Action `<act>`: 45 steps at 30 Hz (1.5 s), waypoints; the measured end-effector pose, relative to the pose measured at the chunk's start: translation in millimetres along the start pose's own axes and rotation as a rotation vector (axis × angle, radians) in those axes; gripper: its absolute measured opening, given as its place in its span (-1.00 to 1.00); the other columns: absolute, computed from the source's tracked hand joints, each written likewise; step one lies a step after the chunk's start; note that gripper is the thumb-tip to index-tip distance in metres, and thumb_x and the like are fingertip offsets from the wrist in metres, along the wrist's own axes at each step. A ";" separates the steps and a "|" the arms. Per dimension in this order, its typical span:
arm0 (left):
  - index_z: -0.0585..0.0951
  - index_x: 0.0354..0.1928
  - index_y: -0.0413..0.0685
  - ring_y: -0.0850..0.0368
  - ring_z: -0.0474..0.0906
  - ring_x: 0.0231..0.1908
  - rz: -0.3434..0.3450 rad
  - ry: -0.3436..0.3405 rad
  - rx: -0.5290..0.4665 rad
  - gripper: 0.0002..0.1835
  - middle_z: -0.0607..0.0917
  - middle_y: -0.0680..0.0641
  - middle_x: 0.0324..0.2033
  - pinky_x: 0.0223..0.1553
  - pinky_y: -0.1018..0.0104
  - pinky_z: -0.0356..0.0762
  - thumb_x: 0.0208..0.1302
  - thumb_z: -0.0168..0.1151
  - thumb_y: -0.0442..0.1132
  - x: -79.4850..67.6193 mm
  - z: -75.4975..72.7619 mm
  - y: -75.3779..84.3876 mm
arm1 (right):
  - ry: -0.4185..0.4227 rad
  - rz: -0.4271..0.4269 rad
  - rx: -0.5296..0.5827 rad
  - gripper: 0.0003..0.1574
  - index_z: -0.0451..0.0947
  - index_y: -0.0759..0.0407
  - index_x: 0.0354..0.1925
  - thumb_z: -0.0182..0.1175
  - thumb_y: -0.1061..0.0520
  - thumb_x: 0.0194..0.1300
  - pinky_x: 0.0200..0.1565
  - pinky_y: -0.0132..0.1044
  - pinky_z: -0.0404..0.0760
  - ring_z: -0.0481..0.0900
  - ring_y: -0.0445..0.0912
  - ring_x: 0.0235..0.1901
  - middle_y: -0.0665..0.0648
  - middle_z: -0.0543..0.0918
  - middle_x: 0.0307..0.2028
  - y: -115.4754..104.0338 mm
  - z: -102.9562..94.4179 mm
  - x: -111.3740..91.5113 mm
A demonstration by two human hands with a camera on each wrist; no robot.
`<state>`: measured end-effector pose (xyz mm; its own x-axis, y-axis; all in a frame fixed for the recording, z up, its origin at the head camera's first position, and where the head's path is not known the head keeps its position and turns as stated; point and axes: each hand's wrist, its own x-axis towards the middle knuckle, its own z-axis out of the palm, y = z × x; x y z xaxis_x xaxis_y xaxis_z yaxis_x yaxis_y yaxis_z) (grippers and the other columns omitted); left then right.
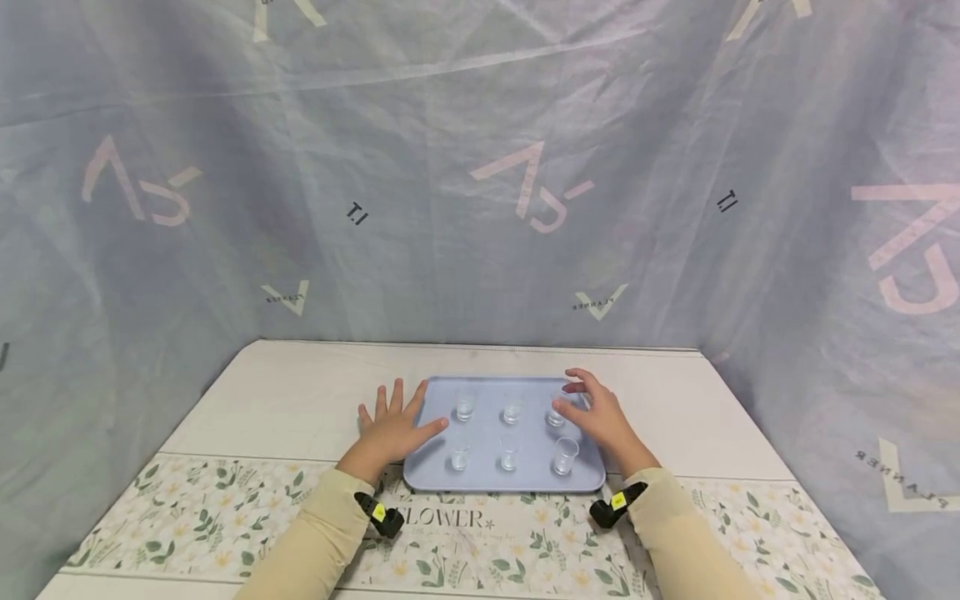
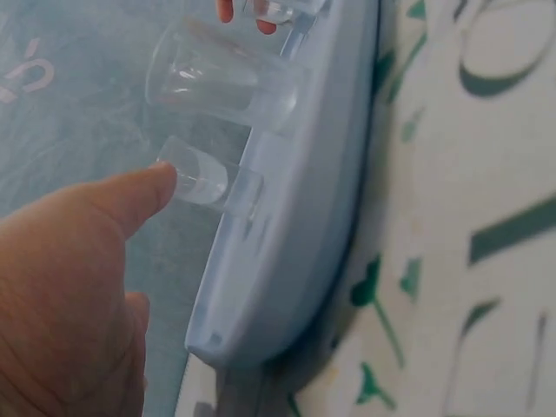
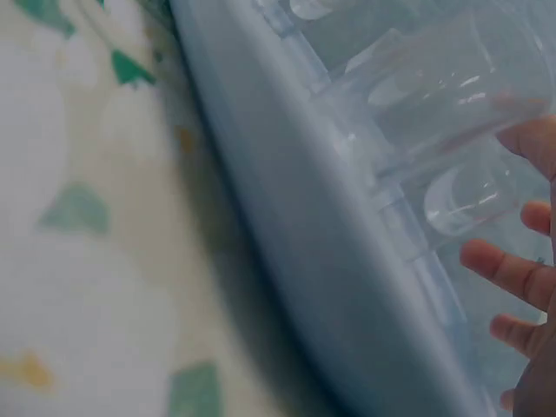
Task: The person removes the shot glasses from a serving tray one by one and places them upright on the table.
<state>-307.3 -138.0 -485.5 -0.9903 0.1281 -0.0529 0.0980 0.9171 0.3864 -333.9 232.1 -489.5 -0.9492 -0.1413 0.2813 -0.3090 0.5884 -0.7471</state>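
Note:
A light blue tray (image 1: 485,429) carries several small clear cups in two rows, and some seem to hold clear liquid. My left hand (image 1: 392,432) has its fingers spread at the tray's left edge. In the left wrist view its thumb (image 2: 130,195) points at a clear cup (image 2: 208,178). Over the tray's right side, my right hand (image 1: 604,418) has thumb and fingers parted about the back right cup (image 1: 555,417). In the right wrist view that cup (image 3: 465,204) stands between the fingertips, with a gap visible. The front right cup (image 1: 566,457) stands nearer me.
The tray lies on a white table (image 1: 322,367) with a flower-patterned band (image 1: 247,521) along the front. Grey-blue printed curtain (image 1: 420,250) encloses the back and both sides. Middle cups (image 1: 512,410) stand between the hands. Black straps (image 1: 617,502) with cameras circle both wrists.

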 end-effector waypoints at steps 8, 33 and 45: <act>-0.02 0.64 0.15 -0.40 -0.39 0.54 0.006 0.020 -0.008 0.00 -0.17 -0.33 0.58 0.33 -0.53 -0.51 0.34 -0.08 0.50 -6.5 -0.2 -1.6 | 0.014 -0.058 -0.042 -0.24 0.46 0.17 0.28 0.47 -0.02 0.20 0.36 0.37 0.02 0.54 0.24 0.16 0.23 0.73 -0.03 11.2 8.1 -1.0; 0.05 0.63 0.19 -0.41 -0.38 0.54 0.004 0.026 -0.045 -0.09 -0.15 -0.34 0.58 0.32 -0.51 -0.57 0.38 0.01 0.39 -3.8 16.0 -12.4 | 0.047 -0.207 -0.127 -0.50 0.57 0.11 0.01 0.53 0.07 0.14 0.23 0.20 0.14 0.60 0.10 -0.07 0.07 0.73 -0.21 23.8 12.5 -0.3; 0.00 0.63 0.22 -0.37 -0.47 0.54 -0.001 0.019 -0.047 -0.09 -0.21 -0.30 0.59 0.31 -0.47 -0.68 0.38 -0.02 0.38 3.9 25.6 -18.8 | 0.059 -0.198 -0.107 -0.50 0.59 0.14 0.03 0.51 0.07 0.16 0.08 0.09 0.31 0.56 0.07 -0.13 0.09 0.71 -0.19 23.2 9.0 -1.7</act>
<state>-310.5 -145.1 -516.6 -0.9922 0.1191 -0.0360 0.0922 0.8983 0.4295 -340.0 238.8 -512.8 -0.8647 -0.2170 0.4529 -0.4774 0.6354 -0.6069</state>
